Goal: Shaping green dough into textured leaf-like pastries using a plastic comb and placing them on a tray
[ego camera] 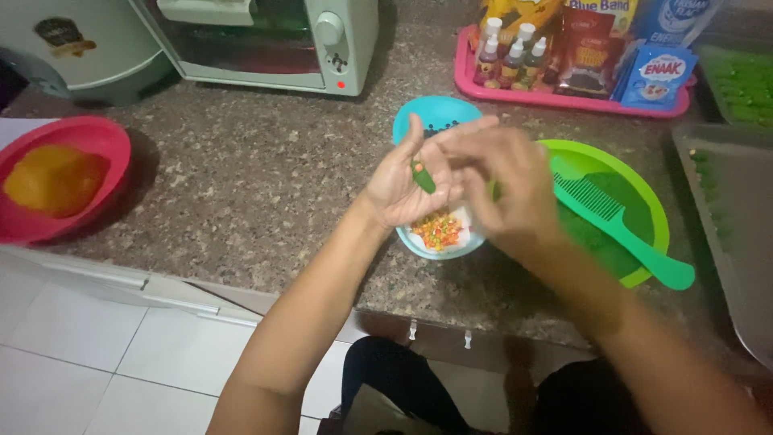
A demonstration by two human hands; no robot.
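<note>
The little green dough piece (422, 179) lay on the open palm of the left hand (407, 184), long axis running from upper left down to lower right, its orange-tipped end pointing up toward the fingers. That hand was spread flat and upturned, cradling the piece rather than pinching it. The right hand (506, 189) hovered just beside it, blurred, fingers curled loosely toward the piece; whether they actually touched it could not be told, and it gripped nothing that showed. Directly beneath both hands sat a small blue bowl (439, 248) of chopped orange and green bits, with a second blue bowl (435, 114) just behind the fingers. To the right, a green plate (644, 197) carried a green comb (616, 219), partly hidden by the right wrist. Farther left on the speckled counter (241, 177) stood a red bowl (88, 145) of orange stuff, well apart. A pink tray (564, 98) of small bottles and packets sat at the back, beside a toaster oven (274, 40).
</note>
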